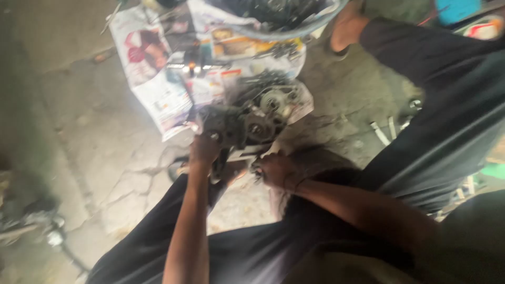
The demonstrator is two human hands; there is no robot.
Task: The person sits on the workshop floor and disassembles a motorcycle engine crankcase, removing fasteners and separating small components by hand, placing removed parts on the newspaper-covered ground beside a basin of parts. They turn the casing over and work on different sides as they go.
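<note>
Bare forearms nearest, reaching down between dark-trousered knees. Left hand (204, 150) wrapped around the near-left corner of a greasy engine block (247, 123), fingers curled shut on the casing, probably to steady it. Right hand (277, 169) closed against the block's lower right edge; too blurred to tell whether gripping metal or a small tool. Block sitting on the cracked concrete floor (105, 158), partly on spread newspaper (158, 79), likely there to catch grime. Beyond, a bowl (284, 23) of dark parts; loose sockets (386, 129) to the right.
</note>
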